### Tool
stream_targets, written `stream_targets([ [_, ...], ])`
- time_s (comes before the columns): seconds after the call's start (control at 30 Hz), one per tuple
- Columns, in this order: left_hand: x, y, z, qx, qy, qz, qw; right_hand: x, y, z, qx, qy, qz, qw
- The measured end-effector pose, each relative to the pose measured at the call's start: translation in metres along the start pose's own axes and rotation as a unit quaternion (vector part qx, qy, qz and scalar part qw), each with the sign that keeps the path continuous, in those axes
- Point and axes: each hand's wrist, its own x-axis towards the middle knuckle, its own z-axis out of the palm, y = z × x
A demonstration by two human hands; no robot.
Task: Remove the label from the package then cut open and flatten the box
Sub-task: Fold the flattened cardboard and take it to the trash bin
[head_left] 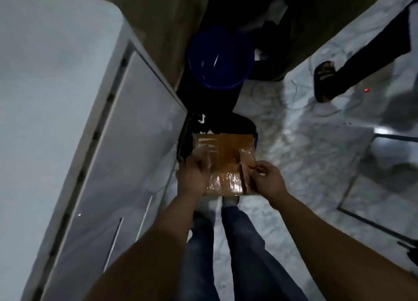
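Observation:
I hold a small brown cardboard box [226, 160] in front of me, above my legs, standing up. Shiny clear tape covers much of its top and near face. My left hand [195, 176] grips its left side, with the thumb over the top face. My right hand [267, 178] is at the right edge, where thumb and forefinger pinch a strip of tape or label [247, 163]; the blur hides which. No cutting tool is visible.
A white cabinet [79, 120] fills the left. A black bin [217, 129] stands on the floor just beyond the box, a blue bucket [220, 59] farther back. Another person's sandalled foot [324, 79] and loose cables [294, 97] lie on the marble floor at right.

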Motion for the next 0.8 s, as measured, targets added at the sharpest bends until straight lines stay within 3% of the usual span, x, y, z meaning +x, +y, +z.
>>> stream_targets([
  [0.1,0.043,-0.022,0.034,-0.002,0.001,-0.022,1.0,0.044,0.024,0.025,-0.041,0.01,-0.002,0.999],
  [0.4,0.157,-0.065,0.112,0.017,-0.057,0.025,0.998,0.179,0.078,0.088,-0.179,-0.002,-0.009,0.984],
  [0.57,0.193,-0.093,0.142,0.003,-0.09,0.048,0.995,0.215,0.093,0.112,-0.205,0.047,-0.088,0.974],
  [0.67,0.206,-0.102,0.153,0.004,-0.11,0.037,0.993,0.229,0.098,0.122,-0.212,0.037,-0.086,0.973],
  [0.8,0.219,-0.108,0.17,0.11,-0.112,0.068,0.985,0.244,0.112,0.134,-0.236,-0.008,-0.087,0.968],
])
